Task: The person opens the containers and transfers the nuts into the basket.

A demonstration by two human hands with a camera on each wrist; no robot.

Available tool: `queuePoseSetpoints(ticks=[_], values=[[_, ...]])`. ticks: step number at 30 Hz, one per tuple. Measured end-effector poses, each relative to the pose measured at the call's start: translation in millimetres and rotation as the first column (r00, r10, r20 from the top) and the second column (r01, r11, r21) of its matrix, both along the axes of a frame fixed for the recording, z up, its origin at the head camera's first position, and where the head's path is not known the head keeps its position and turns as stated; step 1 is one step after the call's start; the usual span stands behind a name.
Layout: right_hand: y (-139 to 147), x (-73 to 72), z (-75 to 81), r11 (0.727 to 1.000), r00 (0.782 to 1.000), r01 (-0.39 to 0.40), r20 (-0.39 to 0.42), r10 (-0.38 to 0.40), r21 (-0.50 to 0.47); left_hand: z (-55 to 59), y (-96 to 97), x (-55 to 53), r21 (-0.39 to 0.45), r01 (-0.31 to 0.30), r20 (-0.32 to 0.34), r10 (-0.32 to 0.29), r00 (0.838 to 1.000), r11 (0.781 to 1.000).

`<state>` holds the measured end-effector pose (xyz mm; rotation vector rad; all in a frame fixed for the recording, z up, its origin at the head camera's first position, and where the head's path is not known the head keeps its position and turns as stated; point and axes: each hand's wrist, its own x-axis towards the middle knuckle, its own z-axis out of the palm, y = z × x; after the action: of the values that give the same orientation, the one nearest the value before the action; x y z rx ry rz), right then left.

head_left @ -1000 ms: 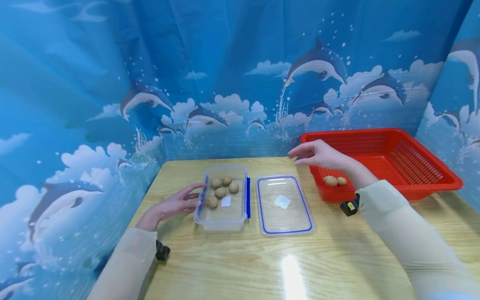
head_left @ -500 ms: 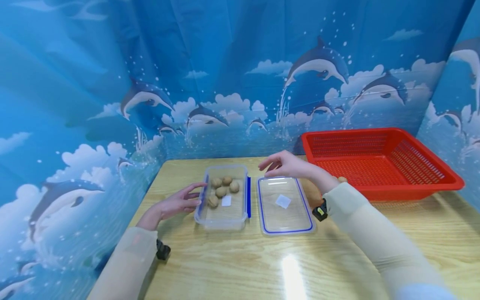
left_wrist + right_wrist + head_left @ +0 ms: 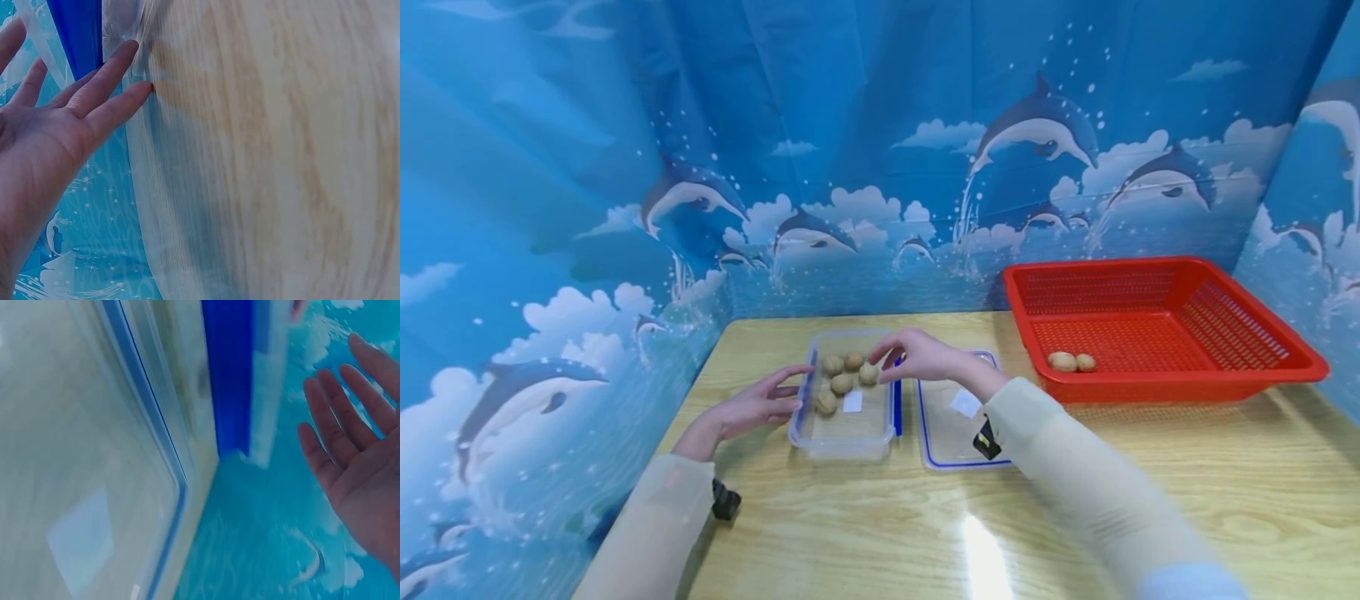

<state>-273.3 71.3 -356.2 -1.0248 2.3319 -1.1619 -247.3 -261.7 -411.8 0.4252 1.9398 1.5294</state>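
The person wears long cream fabric sleeves [image 3: 1075, 454], with pale blue cloth [image 3: 1191, 582] adjoining the right one, and small black boxy wrist devices [image 3: 726, 502], the right yellow-marked.

Bright head view, glare on table [image 3: 850, 533]; wrist views dimmer, soft

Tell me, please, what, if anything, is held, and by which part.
Nothing: the right hand is by a round tan walnut, the left hand by a clear rectangular plastic box.

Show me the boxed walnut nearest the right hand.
In the head view, the rightmost walnut in the clear box, beside the right hand; the other four walnuts inside lie farther left.
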Motion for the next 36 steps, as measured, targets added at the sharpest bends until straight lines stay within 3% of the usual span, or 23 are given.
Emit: queuePoseSetpoints(ticks=[7,15,27,36], values=[[-32.0,6.3,-19.9,1.0,1.0,-0.028,-0.007,0.028,0.005,1.0,1.8,-0.3,-0.004,0.004,-0.003,-0.004,1.0,1.0],[-58.4,9.5,-31.3,0.999,1.0,-0.01,0.01,0.009,0.039,3.3,2.9,0.2,-0.026,0.004,-0.028,-0.005,1.0,1.0],[-80.2,5.4,-37.3,0.989,0.999,0.039,-0.039,-0.034,0.141,3.4,0.9,0.0,-0.024,0.005,-0.022,-0.006,1.0,1.0],[-90.0,7.7,-38.0,0.968,0.991,0.018,-0.134,0.016,0.25,2.7,-0.4,-0.3,-0.014,0.015,-0.02,-0.015,1.0,1.0]])
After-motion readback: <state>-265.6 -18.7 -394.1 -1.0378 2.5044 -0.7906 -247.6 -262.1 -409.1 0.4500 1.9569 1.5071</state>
